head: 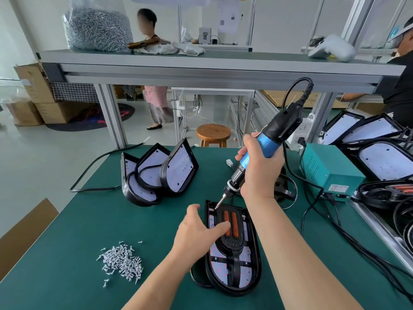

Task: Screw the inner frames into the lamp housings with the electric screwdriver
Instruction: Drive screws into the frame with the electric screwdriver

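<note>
A black lamp housing (254, 260) lies flat on the green table in front of me, with a black inner frame (232, 242) and two orange strips inside it. My right hand (259, 166) grips the blue and black electric screwdriver (268, 142), tilted, its bit tip at the housing's upper left corner. My left hand (196, 231) rests on the housing's left side with the fingers spread and fairly straight, the thumb reaching onto the inner frame. A pile of small silver screws (121, 260) lies to the left.
Three more housings (156, 173) lean together at the back left. A teal power box (328, 173) with cables stands at the right, beside stacked housings (380, 142). A cardboard box (24, 231) sits at the left edge. Two people are behind the raised shelf.
</note>
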The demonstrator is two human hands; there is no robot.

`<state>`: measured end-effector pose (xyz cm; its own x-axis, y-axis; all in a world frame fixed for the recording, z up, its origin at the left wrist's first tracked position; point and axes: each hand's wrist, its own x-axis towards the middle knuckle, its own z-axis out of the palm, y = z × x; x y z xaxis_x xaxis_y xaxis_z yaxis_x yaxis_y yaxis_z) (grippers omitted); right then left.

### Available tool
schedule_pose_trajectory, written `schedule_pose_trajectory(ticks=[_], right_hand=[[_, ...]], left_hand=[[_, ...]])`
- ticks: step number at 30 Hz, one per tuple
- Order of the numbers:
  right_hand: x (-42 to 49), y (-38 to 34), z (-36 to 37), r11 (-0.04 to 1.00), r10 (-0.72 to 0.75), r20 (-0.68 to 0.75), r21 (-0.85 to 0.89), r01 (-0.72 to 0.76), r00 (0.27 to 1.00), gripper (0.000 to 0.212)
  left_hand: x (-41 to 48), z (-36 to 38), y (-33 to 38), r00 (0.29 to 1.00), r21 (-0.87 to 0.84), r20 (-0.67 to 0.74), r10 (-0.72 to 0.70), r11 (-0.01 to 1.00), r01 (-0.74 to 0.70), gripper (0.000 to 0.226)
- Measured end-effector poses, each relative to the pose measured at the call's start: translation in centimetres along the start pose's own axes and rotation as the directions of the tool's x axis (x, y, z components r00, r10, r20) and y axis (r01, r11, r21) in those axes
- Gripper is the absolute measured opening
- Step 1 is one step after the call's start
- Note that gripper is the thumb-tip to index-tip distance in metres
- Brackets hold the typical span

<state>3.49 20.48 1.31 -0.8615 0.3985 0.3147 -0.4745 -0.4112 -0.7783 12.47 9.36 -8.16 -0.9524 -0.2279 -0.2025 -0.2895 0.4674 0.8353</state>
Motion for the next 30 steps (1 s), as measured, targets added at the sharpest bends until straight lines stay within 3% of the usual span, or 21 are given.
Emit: schedule_pose_trajectory(ticks=[5, 11, 15, 20, 24, 27, 30], right_hand=[[0.7, 2.1, 0.6, 0.998, 0.053, 0.028, -0.042, -0.052, 0.998, 0.022], [0.7, 3.5, 0.7, 0.997, 0.062, 0.032, -0.052, -0.061, 0.998, 0.021], [0.7, 3.4, 0.6, 0.996, 0.069, 0.031, -0.052, -0.067, 0.997, 0.021], [0.4, 3.5, 0.5, 0.997, 0.061, 0.035, -0.057, -0.059, 0.998, 0.022], [0.4, 3.7, 0.5, 0.997, 0.060, 0.039, -0.053, -0.058, 0.997, 0.022], [0.2, 3.7, 0.7, 0.996, 0.068, 0.069, -0.054, -0.065, 0.995, 0.023], [-0.3, 3.5, 0.7, 0.996, 0.058, 0.119, -0.081, -0.049, 0.991, 0.021]], left_hand=[[0.6, 0.5, -0.2, 0.998, -0.110, 0.056, -0.042, 0.993, 0.048, 0.049], [0.5, 0.4, -0.3, 0.995, -0.193, 0.097, -0.026, 0.980, 0.044, 0.065], [0.5, 0.4, -0.4, 0.992, -0.238, 0.123, -0.002, 0.971, 0.031, 0.053], [0.5, 0.5, -0.5, 0.990, -0.279, 0.139, -0.011, 0.959, 0.050, 0.064], [0.7, 0.6, -0.7, 0.990, -0.280, 0.141, -0.013, 0.959, 0.052, 0.049], [0.9, 0.7, -0.8, 0.991, -0.293, 0.136, -0.011, 0.955, 0.051, 0.056], [0.7, 0.8, -0.8, 0.992, -0.303, 0.122, -0.015, 0.952, 0.051, 0.042]])
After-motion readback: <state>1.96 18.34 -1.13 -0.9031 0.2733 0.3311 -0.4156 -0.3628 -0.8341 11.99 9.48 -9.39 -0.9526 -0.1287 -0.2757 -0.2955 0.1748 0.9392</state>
